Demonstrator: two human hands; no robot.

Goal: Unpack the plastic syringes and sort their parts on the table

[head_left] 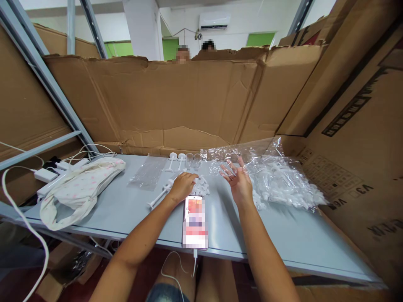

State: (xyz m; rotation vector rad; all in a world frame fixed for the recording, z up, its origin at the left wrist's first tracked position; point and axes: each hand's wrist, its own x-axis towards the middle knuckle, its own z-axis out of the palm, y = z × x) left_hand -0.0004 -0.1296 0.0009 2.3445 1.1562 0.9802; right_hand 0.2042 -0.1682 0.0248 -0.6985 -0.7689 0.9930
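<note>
My left hand (183, 186) is over a pile of small white plastic pieces (201, 186). Its fingers are bent together, and whatever they hold is hidden. Beside that hand lies a white plunger-like rod (160, 199). My right hand (241, 184) is raised, palm up with fingers spread, holding nothing. It is just left of a clear plastic bag (283, 182) full of white parts. Behind the pile stand two white pieces with round tops (173, 157) and two clear cylinders (189, 161). A lit phone (194, 222) lies in front of the pile.
A flat clear bag (146, 173) lies left of the hands. Farther left are a white cloth bag (85, 184) and a power strip (50, 184) with cables. Cardboard walls (176, 100) enclose the grey table (126, 209). A charging cable (195, 256) hangs at the front edge.
</note>
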